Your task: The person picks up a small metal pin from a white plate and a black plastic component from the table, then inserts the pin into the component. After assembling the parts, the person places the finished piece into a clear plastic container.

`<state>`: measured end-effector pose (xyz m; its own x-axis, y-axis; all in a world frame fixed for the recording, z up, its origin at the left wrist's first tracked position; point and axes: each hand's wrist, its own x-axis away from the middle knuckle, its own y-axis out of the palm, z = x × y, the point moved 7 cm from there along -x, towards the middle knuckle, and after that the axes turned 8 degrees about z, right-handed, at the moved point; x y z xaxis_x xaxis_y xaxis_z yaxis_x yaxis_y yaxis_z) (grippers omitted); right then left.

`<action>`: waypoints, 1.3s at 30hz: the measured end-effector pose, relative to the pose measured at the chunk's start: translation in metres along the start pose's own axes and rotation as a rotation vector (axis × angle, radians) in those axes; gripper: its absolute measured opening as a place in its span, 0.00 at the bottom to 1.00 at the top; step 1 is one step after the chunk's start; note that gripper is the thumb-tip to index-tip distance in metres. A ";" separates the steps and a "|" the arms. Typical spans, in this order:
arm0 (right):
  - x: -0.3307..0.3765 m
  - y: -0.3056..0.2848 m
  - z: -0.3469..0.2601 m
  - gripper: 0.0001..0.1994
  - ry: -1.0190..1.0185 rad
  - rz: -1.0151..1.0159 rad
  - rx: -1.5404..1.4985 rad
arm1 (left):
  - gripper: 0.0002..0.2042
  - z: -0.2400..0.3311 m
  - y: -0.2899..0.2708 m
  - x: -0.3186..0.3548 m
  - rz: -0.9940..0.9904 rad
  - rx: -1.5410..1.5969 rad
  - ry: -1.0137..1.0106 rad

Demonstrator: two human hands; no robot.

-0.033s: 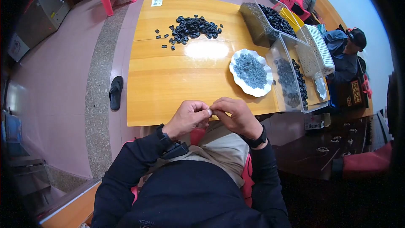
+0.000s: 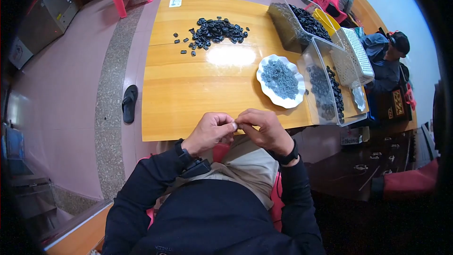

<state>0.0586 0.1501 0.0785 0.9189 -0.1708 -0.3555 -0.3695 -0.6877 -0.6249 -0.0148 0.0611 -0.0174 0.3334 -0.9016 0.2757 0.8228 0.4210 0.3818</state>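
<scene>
At the table's near edge my left hand [image 2: 212, 132] and my right hand [image 2: 264, 131] meet, thumbs and forefingers pinched tip to tip. Whatever sits between the fingertips is too small and too covered to make out. Beyond my right hand stands a white scalloped plate [image 2: 269, 95] heaped with small translucent grey-blue pieces [image 2: 281, 79]. Farther off, a pile of small black plastic parts [image 2: 218, 32] lies on the wooden table [image 2: 188, 94], with a few loose ones at its left side.
Clear bins [image 2: 289, 32] of black parts line the table's right side, beside a white perforated basket [image 2: 355, 54] and a yellow tub [image 2: 326, 20]. A seated person in a cap [image 2: 384, 61] is beyond them. A black flip-flop [image 2: 129, 104] lies on the floor to the left.
</scene>
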 end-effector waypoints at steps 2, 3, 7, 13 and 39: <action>0.001 -0.001 0.007 0.05 0.123 -0.002 -0.147 | 0.07 0.001 0.002 0.001 -0.016 0.012 -0.005; 0.001 -0.001 0.007 0.05 0.123 -0.003 -0.147 | 0.07 0.002 0.003 0.001 -0.031 0.022 -0.011; 0.002 -0.001 0.013 0.04 0.203 -0.027 -0.189 | 0.06 0.002 0.004 0.001 -0.021 0.008 -0.026; 0.001 -0.013 0.012 0.05 0.204 0.016 -0.089 | 0.06 0.005 0.002 0.000 -0.030 -0.070 0.036; 0.005 0.009 0.035 0.09 0.349 0.001 -0.570 | 0.08 0.006 0.002 0.000 -0.041 0.193 -0.104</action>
<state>0.0554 0.1675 0.0465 0.9447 -0.3242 -0.0500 -0.3280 -0.9364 -0.1252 -0.0159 0.0624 -0.0111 0.2440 -0.9073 0.3424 0.7277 0.4047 0.5538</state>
